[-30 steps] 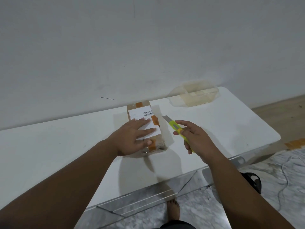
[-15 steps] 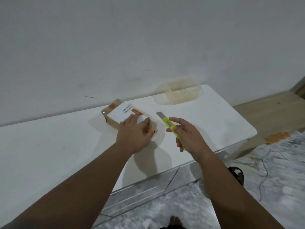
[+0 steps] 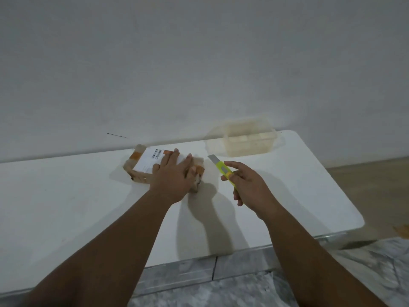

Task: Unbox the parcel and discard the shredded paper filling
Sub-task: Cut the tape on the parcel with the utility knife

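A small brown parcel (image 3: 141, 165) wrapped in clear tape, with a white barcode label and orange tape patches, lies on the white table (image 3: 77, 207) near the wall. My left hand (image 3: 171, 176) rests flat on its right half with straight fingers, covering that end. My right hand (image 3: 245, 185) holds a yellow-green utility knife (image 3: 222, 170) just right of the parcel, blade out and pointing up-left, a short gap from the parcel's right end. The parcel is sealed; no filling shows.
A clear plastic container (image 3: 250, 138) stands at the back right of the table by the wall. The table's right edge and front edge drop to a marble-patterned floor (image 3: 365, 269). A white wall rises directly behind the table.
The parcel has turned so its long side runs left to right, with my left hand still on it. My right hand and the knife stay just right of it.
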